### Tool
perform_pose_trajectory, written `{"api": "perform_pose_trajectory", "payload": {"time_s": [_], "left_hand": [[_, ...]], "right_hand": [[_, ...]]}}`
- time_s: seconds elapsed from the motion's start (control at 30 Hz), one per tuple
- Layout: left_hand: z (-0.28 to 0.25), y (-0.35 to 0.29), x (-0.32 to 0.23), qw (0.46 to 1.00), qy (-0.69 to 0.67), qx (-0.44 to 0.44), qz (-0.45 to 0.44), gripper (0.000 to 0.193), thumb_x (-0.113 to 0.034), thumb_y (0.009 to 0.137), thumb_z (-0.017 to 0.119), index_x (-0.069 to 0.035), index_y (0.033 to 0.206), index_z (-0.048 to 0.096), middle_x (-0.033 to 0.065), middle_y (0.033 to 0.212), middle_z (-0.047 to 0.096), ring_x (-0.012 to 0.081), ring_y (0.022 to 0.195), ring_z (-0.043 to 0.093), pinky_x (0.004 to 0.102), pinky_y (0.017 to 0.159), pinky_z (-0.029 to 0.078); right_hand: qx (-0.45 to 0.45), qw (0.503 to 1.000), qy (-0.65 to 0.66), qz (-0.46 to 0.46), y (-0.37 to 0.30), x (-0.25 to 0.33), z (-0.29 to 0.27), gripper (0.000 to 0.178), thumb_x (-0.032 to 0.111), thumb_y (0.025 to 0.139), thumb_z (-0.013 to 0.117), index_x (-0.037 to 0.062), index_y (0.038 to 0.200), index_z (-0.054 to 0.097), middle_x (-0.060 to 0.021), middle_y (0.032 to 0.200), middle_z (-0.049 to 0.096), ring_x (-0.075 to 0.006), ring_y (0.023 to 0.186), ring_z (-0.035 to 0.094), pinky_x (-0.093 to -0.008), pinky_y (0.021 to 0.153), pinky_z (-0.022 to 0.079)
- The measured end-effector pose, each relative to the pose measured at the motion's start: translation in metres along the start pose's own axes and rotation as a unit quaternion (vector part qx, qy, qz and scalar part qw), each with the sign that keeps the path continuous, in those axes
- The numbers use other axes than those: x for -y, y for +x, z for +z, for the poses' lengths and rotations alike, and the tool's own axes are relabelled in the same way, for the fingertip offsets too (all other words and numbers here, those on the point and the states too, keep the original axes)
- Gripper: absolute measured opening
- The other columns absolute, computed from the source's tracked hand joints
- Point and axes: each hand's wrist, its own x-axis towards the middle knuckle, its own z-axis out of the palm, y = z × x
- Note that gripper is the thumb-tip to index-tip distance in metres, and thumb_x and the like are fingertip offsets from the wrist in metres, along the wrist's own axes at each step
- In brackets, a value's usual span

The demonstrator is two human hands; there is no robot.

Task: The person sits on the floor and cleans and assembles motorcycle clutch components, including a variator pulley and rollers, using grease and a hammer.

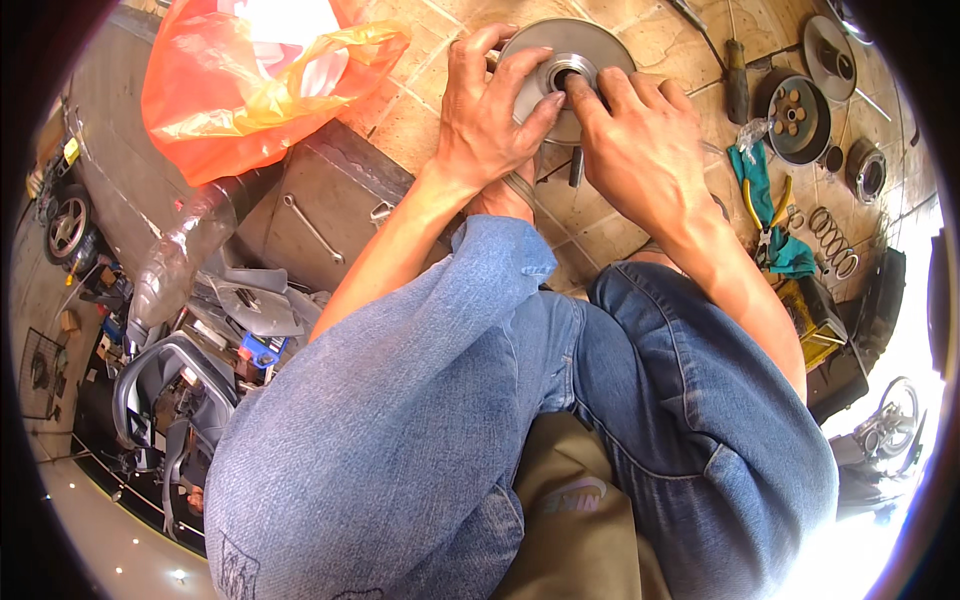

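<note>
Between my hands is a grey metal pulley disc (590, 36) with a raised ring-shaped hub (572, 66) around a dark bore. My left hand (485, 125) is closed on the disc from the left, its fingers bent over the face and its thumb beside the hub. From the right, my right hand (645, 140) reaches in with the index fingertip at the bore. Its other fingers are curled near the disc's right side. A metal rod (577, 167) shows just below the disc. What lies inside the bore is hidden by my finger.
An orange plastic bag (230, 110) lies at upper left, with a wrench (314, 228) below it. At right are a screwdriver (737, 85), clutch bell (800, 120), second pulley disc (828, 60), coil spring (832, 242), and pliers (765, 215) on green cloth (795, 255). Scooter panels (175, 385) crowd the left.
</note>
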Motion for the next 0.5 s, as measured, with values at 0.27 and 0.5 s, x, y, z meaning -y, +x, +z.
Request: {"api": "perform_pose_trajectory", "payload": {"time_s": [0.27, 0.5], "left_hand": [[0.003, 0.000, 0.004, 1.000, 0.005, -0.017, 0.019, 0.053, -0.021, 0.076, 0.085, -0.013, 0.125, 0.066, 0.0165, 0.134, 0.049, 0.0352, 0.118, 0.051, 0.0430, 0.091, 0.051], [-0.005, -0.002, 0.002, 1.000, -0.024, -0.005, 0.005, 0.070, -0.030, 0.070, 0.091, -0.012, 0.131, 0.063, 0.0181, 0.137, 0.048, 0.0386, 0.124, 0.050, 0.0471, 0.099, 0.049]], "right_hand": [[0.017, 0.999, -0.033, -0.009, 0.004, 0.004, 0.003, 0.029, 0.018, 0.083, 0.064, 0.0040, 0.108, 0.071, -0.0108, 0.095, 0.069, -0.0283, 0.090, 0.071, -0.0437, 0.077, 0.053], [0.008, 0.988, 0.150, 0.035, -0.014, -0.014, -0.033, 0.028, 0.010, 0.087, 0.066, 0.0052, 0.115, 0.070, -0.0126, 0.095, 0.068, -0.0284, 0.086, 0.071, -0.0424, 0.074, 0.055]]}}
